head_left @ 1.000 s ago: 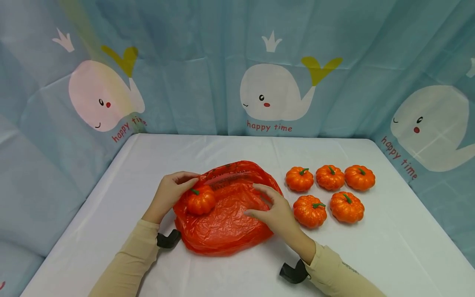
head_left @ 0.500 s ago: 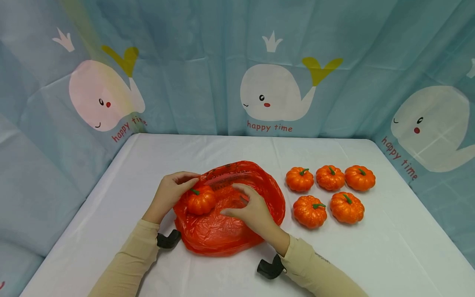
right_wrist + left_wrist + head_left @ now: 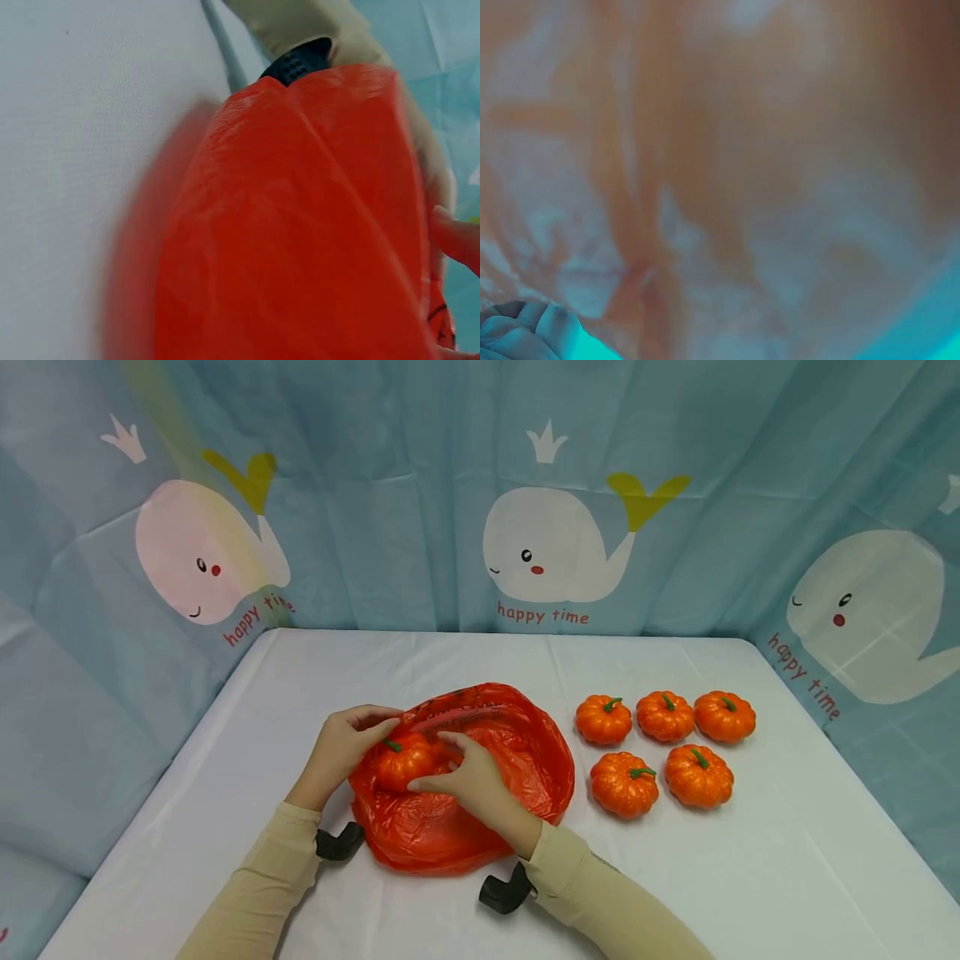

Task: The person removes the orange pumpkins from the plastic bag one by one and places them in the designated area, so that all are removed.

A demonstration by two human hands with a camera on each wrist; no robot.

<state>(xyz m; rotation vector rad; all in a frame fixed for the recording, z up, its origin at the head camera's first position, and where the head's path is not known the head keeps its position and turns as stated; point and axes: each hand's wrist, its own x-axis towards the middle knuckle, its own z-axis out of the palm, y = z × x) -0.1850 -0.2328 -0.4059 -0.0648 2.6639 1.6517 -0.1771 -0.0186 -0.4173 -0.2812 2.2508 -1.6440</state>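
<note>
A red plastic bag (image 3: pixel 480 839) lies spread with its mouth upward on the white table. Inside it, at the left, sits a small orange pumpkin (image 3: pixel 401 762) with a green stem. My left hand (image 3: pixel 341 752) pinches the bag's left rim beside the pumpkin. Reaching over the bag, my right hand (image 3: pixel 476 781) has thumb and fingers spread at the pumpkin's right side; whether the fingertips touch it I cannot tell. Blurred film fills most of the left wrist view. The bag's side (image 3: pixel 292 225) hides much of the right wrist view.
To the bag's right, several orange pumpkins (image 3: pixel 624 785) stand in two rows on the white table (image 3: pixel 795 860). Behind the table hangs a blue curtain (image 3: pixel 390 552) printed with whales.
My right hand has moved left across the bag, from its right side to the pumpkin inside. The left hand stays at the rim. The pumpkins have not moved.
</note>
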